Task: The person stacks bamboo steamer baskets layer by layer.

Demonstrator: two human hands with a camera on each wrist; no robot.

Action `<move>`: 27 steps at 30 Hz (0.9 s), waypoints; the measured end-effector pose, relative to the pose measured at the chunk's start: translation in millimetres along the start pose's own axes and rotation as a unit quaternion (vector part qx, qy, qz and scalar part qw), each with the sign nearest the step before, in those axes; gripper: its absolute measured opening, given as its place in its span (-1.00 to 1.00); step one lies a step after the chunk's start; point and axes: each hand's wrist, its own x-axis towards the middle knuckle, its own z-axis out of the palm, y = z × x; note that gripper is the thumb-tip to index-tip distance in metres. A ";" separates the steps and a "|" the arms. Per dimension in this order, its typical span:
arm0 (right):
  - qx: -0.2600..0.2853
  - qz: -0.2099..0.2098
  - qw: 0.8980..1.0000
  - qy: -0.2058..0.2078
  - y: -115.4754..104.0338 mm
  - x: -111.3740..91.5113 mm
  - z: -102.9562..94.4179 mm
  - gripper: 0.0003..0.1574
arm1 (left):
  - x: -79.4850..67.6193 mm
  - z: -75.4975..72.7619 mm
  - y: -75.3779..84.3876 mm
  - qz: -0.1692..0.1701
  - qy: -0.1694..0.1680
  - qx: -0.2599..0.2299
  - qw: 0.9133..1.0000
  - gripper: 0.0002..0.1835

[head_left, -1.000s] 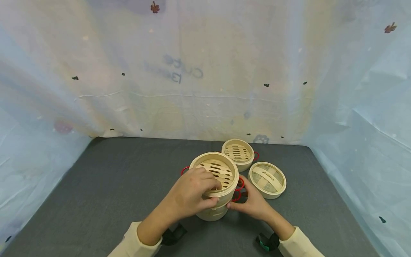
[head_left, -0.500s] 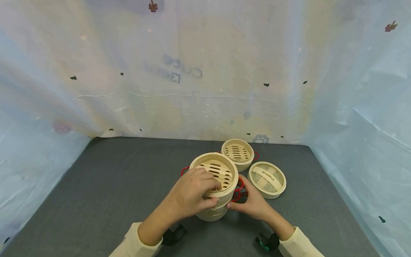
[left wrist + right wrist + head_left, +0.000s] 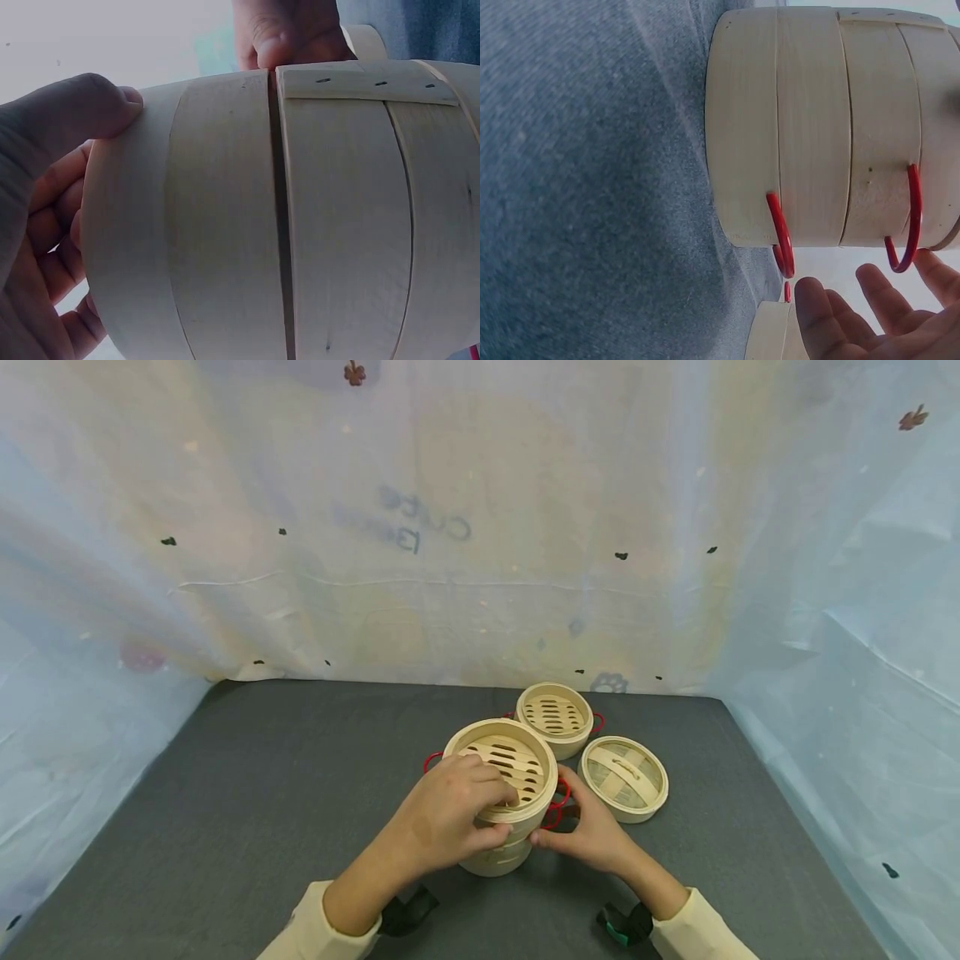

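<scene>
Two round bamboo steamer baskets stand stacked on the dark table in the head view. My left hand (image 3: 453, 802) pinches the near left rim of the upper steamer basket (image 3: 510, 756), thumb outside and fingers over its slatted floor. A thin dark gap shows along the seam above the lower steamer basket (image 3: 345, 217) in the left wrist view. My right hand (image 3: 588, 831) holds the stack's right side, with the thumb in front and curved fingers near the red handles (image 3: 910, 221). Some of those fingers stand clear of the bamboo in the right wrist view.
Behind the stack sits another slatted steamer basket (image 3: 555, 717) with red handles. A woven bamboo lid (image 3: 624, 779) with a small handle lies at the right, close to my right hand. Plastic sheeting (image 3: 480, 527) hangs around the dark tabletop (image 3: 300, 777).
Both hands keep their places on the stack. Only a very slight shift of the whole head view is visible.
</scene>
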 end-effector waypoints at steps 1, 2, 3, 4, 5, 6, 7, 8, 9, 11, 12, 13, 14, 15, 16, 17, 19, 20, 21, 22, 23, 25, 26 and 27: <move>0.000 -0.001 1.000 0.000 0.1 0.1 0.2 0.07 | -0.3 0.2 -0.1 0.000 0.000 -0.001 1.000 -0.75; -0.001 -0.002 1.000 0.000 0.3 0.1 0.5 0.08 | -0.6 0.3 -0.2 0.000 0.000 -0.001 1.000 -0.75; -0.002 -0.003 1.000 0.001 0.4 0.1 0.7 0.08 | -0.9 0.5 -0.3 0.001 0.000 -0.002 1.000 -0.75; -0.003 -0.004 1.000 0.001 0.4 0.1 1.0 0.07 | -1.2 0.6 -0.4 0.001 0.000 -0.002 1.000 -0.75; -0.004 -0.005 1.000 0.001 0.4 0.1 1.2 0.07 | -1.4 0.8 -0.5 0.002 0.000 -0.001 1.000 -0.76; -0.004 -0.005 1.000 0.001 0.4 0.0 1.4 0.07 | -1.7 0.9 -0.6 0.002 0.000 -0.001 1.000 -0.76; -0.006 -0.004 1.000 0.002 0.4 -0.1 1.5 0.07 | -2.1 1.0 -0.7 0.002 0.001 -0.001 1.000 -0.76; -0.006 -0.002 1.000 0.003 0.3 -0.2 1.7 0.08 | -2.3 1.1 -0.7 0.002 0.001 -0.001 1.000 -0.76; -0.006 -0.001 1.000 0.003 0.1 -0.2 1.8 0.08 | -2.6 1.1 -0.7 0.001 0.000 -0.001 1.000 -0.76; -0.006 0.002 1.000 0.003 -0.4 -0.2 1.8 0.08 | -3.1 1.1 -0.8 -0.002 0.000 -0.001 1.000 -0.76; -0.006 0.004 1.000 0.004 -0.6 -0.2 1.7 0.08 | -3.4 1.1 -0.9 -0.003 0.000 -0.001 1.000 -0.76; -0.006 0.004 1.000 0.004 -0.8 -0.2 1.6 0.09 | -3.5 1.0 -0.8 -0.005 -0.001 0.000 1.000 -0.75; -0.005 0.004 1.000 0.005 -1.1 -0.2 1.5 0.09 | -3.6 0.9 -0.7 -0.006 -0.002 0.000 1.000 -0.75; -0.005 0.004 1.000 0.005 -1.3 -0.2 1.4 0.09 | -3.7 0.8 -0.5 -0.007 -0.003 0.000 1.000 -0.75; -0.005 0.003 1.000 0.006 -1.4 -0.2 1.2 0.10 | -3.7 0.7 -0.4 -0.007 -0.004 0.000 1.000 -0.75; -0.004 0.002 1.000 0.006 -1.5 -0.2 1.1 0.10 | -3.7 0.7 -0.3 -0.007 -0.004 0.000 1.000 -0.75; -0.004 0.000 1.000 0.007 -1.5 -0.2 0.9 0.10 | -3.6 0.7 -0.1 -0.006 -0.006 -0.002 1.000 -0.76; -0.005 -0.001 1.000 0.006 -1.5 -0.2 0.8 0.10 | -3.6 0.8 0.0 -0.005 -0.006 -0.003 1.000 -0.76; -0.004 -0.002 1.000 0.005 -1.5 -0.2 0.8 0.10 | -3.6 0.8 0.0 -0.005 -0.006 -0.003 1.000 -0.77; -0.004 -0.003 1.000 0.004 -1.5 -0.2 0.7 0.10 | -3.7 0.9 0.0 -0.004 -0.006 -0.004 1.000 -0.77; -0.003 -0.003 1.000 0.003 -1.6 -0.1 0.7 0.10 | -3.8 0.8 0.0 -0.003 -0.005 -0.004 1.000 -0.77; -0.001 -0.004 1.000 0.003 -1.8 -0.1 0.6 0.09 | -4.2 1.0 -0.1 -0.002 -0.004 -0.005 1.000 -0.77; 0.001 -0.004 1.000 0.003 -1.9 0.0 0.5 0.09 | -4.5 1.2 -0.1 -0.001 -0.003 -0.006 1.000 -0.77; 0.001 -0.005 1.000 0.003 -2.1 0.0 0.4 0.09 | -4.7 1.3 -0.2 0.000 -0.002 -0.006 1.000 -0.77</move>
